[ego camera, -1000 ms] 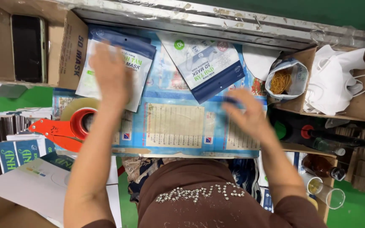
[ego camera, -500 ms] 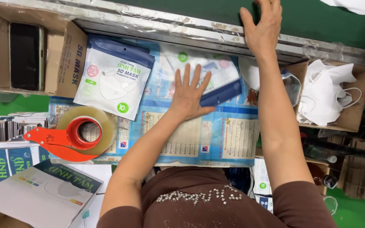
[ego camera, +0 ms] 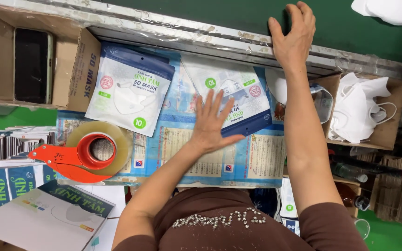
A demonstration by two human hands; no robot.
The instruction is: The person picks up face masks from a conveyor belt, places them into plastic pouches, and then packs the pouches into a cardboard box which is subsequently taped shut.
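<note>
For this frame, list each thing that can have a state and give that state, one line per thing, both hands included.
Left hand: open, flat, pressing the mask pouch.
Right hand: fingers spread, reaching onto the green belt.
Mask pouch: lying flat, partly under the left hand.
Second mask pouch: lying flat, untouched.
Tape dispenser: loaded with a clear roll, resting idle.
Phone: screen dark, lying in a cardboard box.

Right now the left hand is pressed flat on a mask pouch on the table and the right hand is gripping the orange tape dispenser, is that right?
Not quite. The left hand does lie flat on a mask pouch, but the right hand is not on the orange tape dispenser. It reaches up to the green belt beyond the table's edge, as the head view shows. The dispenser lies untouched.
</note>
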